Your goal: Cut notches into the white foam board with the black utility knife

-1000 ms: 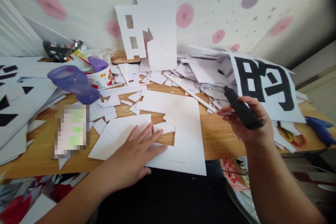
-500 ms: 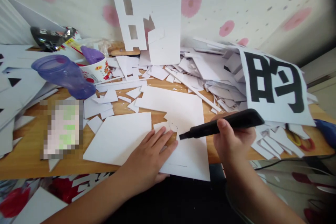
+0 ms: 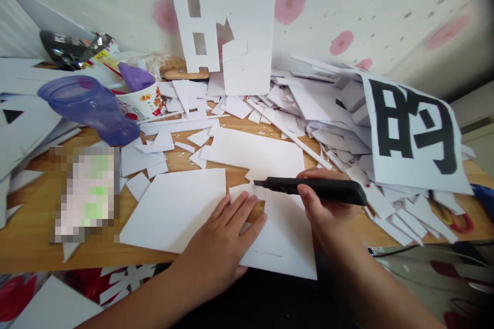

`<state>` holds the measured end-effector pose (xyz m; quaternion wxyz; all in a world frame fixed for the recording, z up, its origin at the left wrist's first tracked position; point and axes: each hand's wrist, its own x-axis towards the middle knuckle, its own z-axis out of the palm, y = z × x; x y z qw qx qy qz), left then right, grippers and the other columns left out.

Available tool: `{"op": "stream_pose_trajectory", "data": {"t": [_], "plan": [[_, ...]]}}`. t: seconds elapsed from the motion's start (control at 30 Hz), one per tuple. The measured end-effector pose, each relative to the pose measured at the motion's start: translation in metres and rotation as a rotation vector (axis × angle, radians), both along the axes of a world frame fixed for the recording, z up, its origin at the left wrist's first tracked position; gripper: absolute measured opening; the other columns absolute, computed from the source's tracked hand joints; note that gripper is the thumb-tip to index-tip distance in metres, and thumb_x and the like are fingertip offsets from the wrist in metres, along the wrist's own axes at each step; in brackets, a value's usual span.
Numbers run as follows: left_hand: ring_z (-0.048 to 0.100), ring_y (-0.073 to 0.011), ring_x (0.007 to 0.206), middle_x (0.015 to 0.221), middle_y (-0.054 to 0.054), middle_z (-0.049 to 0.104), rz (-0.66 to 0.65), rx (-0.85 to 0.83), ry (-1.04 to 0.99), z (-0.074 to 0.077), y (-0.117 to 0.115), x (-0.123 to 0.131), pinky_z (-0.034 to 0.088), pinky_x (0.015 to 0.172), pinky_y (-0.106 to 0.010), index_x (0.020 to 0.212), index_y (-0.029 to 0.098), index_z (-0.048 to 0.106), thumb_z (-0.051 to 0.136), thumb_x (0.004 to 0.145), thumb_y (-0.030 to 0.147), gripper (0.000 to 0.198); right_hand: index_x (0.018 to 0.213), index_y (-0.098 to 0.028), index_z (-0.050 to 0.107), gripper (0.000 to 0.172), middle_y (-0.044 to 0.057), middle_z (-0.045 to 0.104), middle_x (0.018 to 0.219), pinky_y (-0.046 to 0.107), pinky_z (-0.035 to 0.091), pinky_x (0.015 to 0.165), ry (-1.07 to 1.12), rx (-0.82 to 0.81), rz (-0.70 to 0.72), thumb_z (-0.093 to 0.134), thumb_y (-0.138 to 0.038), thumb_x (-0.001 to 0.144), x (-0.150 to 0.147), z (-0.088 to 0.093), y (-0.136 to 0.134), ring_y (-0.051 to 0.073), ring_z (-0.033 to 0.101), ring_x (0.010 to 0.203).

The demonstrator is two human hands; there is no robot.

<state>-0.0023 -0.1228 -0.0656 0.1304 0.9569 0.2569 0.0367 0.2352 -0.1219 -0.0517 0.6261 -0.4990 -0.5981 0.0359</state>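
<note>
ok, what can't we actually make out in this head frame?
- Pixelated patch, head view: blurring hides what lies there.
- Tip of the black utility knife in the right hand: too small to tell if it touches the white foam board sheet.
- Board under the left hand: covered by the palm.
- Red-handled scissors: mostly buried under white offcuts.

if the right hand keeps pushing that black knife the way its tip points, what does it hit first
The right hand aims the knife leftward. Its tip is already at the small white scrap by the cutout, so that comes first, then probably the left hand's fingertips. Depth is hard to judge.
</note>
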Motion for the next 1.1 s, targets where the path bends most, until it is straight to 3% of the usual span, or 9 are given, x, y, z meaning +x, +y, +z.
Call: {"op": "stream_pose_trajectory", "data": {"t": [0.17,0.37,0.53,0.8,1.1], "plan": [[0.014,-0.0367,0.151,0.164,-0.02,0.019,0.011,-0.006,0.024,0.0,-0.002,0.002,0.023,0.119,-0.058,0.153,0.02,0.029,0.078,0.062,0.015,0.103,0.094,-0.024,0.067,0.019,0.001,0.067,0.076,0.024,0.051,0.055,-0.168,-0.245,0.292,0.065,-0.042,0.091,0.008,0.017,0.011,0.014,0.064,0.064],[0.015,-0.038,0.15,0.162,-0.025,0.018,0.015,0.002,0.01,0.001,-0.002,0.003,0.028,0.118,-0.056,0.151,0.018,0.031,0.076,0.064,0.014,0.099,0.089,-0.021,0.068,0.02,0.0,0.064,0.073,0.021,0.047,0.057,-0.417,-0.252,0.506,0.068,-0.041,0.089,0.006,0.017,0.031,0.011,0.06,0.06],[0.015,-0.0404,0.149,0.161,-0.029,0.017,0.009,-0.02,0.03,0.001,-0.002,0.003,0.03,0.116,-0.058,0.151,0.017,0.031,0.078,0.062,0.012,0.101,0.098,-0.021,0.068,0.015,0.001,0.066,0.071,0.021,0.046,0.055,-0.595,-0.21,0.532,0.064,-0.034,0.09,0.013,0.014,0.03,0.011,0.06,0.058],[0.009,-0.0382,0.15,0.164,-0.023,0.008,0.034,-0.056,0.079,0.002,-0.001,0.004,0.026,0.117,-0.059,0.152,0.022,0.03,0.074,0.063,0.01,0.1,0.101,-0.019,0.068,0.015,0.001,0.067,0.069,0.02,0.046,0.053,-0.613,-0.21,0.542,0.062,-0.027,0.09,0.026,0.021,0.02,0.01,0.061,0.055],[0.014,-0.0393,0.149,0.162,-0.026,0.015,0.04,-0.069,0.08,0.008,0.0,0.006,0.029,0.116,-0.059,0.15,0.02,0.037,0.076,0.062,0.009,0.098,0.098,-0.021,0.069,0.014,-0.001,0.067,0.069,0.02,0.048,0.055,-0.653,-0.277,0.541,0.064,-0.025,0.086,0.03,0.027,0.016,0.01,0.062,0.056]]}}
